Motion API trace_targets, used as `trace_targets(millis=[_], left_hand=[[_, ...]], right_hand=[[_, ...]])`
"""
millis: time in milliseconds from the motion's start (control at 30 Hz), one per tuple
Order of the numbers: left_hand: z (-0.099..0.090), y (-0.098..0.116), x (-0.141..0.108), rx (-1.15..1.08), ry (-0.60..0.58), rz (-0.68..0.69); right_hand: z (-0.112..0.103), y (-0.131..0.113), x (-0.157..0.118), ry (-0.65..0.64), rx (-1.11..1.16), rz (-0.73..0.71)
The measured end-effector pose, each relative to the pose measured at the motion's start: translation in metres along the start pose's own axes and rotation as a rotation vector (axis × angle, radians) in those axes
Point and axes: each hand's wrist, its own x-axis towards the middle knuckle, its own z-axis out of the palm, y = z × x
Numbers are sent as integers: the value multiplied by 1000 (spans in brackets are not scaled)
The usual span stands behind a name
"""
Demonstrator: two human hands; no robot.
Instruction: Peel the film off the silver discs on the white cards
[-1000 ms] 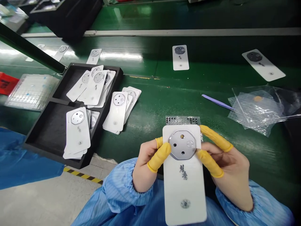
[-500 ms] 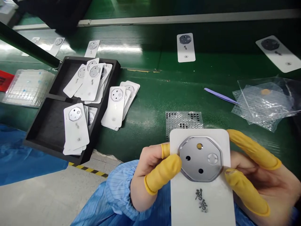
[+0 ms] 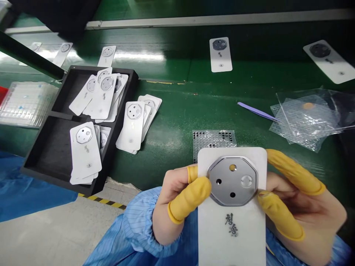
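A white phone back cover [image 3: 213, 232] stands upright close to me, with an octagonal silver camera plate [image 3: 238, 184] and dark lettering on its face. The plate has several round openings and a clear round disc at the right. My left hand [image 3: 180, 203] grips the cover's left edge, its thumb on the front beside the plate. On the right edge my right hand [image 3: 296, 207] is closed, thumb at the plate's lower right corner. Both hands wear yellow finger cots. Partly hidden behind the cover lies a clear sheet [image 3: 203, 142] with rows of small black dots.
A black two-compartment tray [image 3: 39, 147] at left holds stacked covers; another stack of covers [image 3: 133, 125] lies beside it. Purple tweezers [image 3: 256, 111] and clear bubble sheets [image 3: 307, 118] lie at right. More covers [image 3: 221, 61] lie on the green surface behind. A clear plastic tray [image 3: 24, 103] sits far left.
The cover in my hands has tipped slightly and shifted a little up and left in view. The whole scene has also slid slightly left. Both hands keep their grip.
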Motion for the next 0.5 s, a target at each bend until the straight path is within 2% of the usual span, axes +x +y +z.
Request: trace_targets(millis=[100, 167, 333, 400, 500], left_hand=[[-1, -3, -1, 6, -2, -4], [-2, -7, -2, 40, 33, 4], [-6, -24, 7, 417, 154, 83], [-9, -32, 14, 472, 145, 44], [-19, -39, 23, 389, 132, -76]], right_hand=[[3, -3, 1, 35, 22, -19], [5, -3, 2, 35, 61, 22], [9, 12, 18, -123, 168, 177], [12, 20, 23, -160, 181, 205], [24, 28, 22, -205, 93, 204]])
